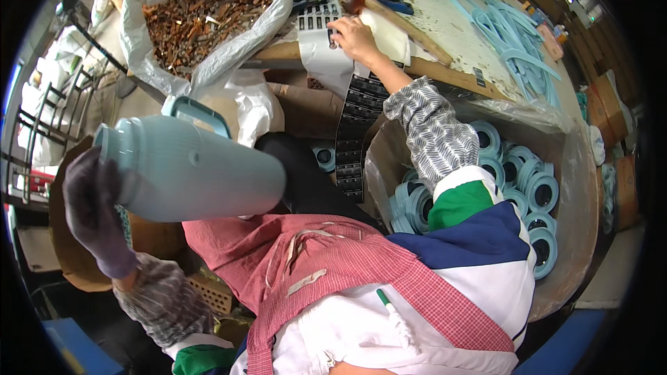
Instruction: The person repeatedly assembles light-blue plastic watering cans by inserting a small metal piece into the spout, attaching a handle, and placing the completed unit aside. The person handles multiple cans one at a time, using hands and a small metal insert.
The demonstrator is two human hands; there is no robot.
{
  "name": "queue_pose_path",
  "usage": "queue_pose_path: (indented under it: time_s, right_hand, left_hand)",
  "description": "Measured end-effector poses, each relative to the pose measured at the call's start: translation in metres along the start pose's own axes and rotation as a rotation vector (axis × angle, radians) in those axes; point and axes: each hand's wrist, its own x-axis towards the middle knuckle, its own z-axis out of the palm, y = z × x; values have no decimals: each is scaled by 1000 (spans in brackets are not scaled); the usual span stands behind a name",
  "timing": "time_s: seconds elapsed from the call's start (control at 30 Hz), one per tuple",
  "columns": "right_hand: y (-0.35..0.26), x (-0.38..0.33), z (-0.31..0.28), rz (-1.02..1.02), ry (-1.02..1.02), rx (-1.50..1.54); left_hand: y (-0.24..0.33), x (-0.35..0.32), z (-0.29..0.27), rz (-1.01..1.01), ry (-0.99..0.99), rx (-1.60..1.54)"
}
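A pale blue plastic jug (201,173) lies on its side across my lap, its base toward the middle and its handle up. My left hand (97,205), in a dark greyish-purple glove, is closed round its rim end at the left. At the table's front edge my bare right hand (357,40) bends over a strip of labels (321,59). Its thumb and fingertips pinch at a small dark label on the white backing. The strip's black-printed part (358,111) hangs down below the edge.
A hammer (406,26) lies just beyond my right hand. A plastic-lined bag (132,31) of brown scraps sits at the far left. Pale blue bands (511,35) lie on the table at right. Pale blue rings (542,194) fill a lined box (582,194) beside me.
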Motion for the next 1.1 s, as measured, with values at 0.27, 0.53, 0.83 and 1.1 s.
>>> queue_pose_path:
  time_s: [0.27,0.53,0.83,1.1]
  right_hand:
    - [-1,9,2,20,128,-24]
    - [-151,-54,-31,-336,-33,425]
    - [-327,-128,25,166,-696,1573]
    - [-335,-149,50,252,-484,1521]
  left_hand:
    - [-102,-22,39,-686,-440,674]
    - [-109,-111,16,-711,-224,-172]
    - [-116,-152,29,-525,-109,-152]
    - [-121,-162,24,-479,-154,-97]
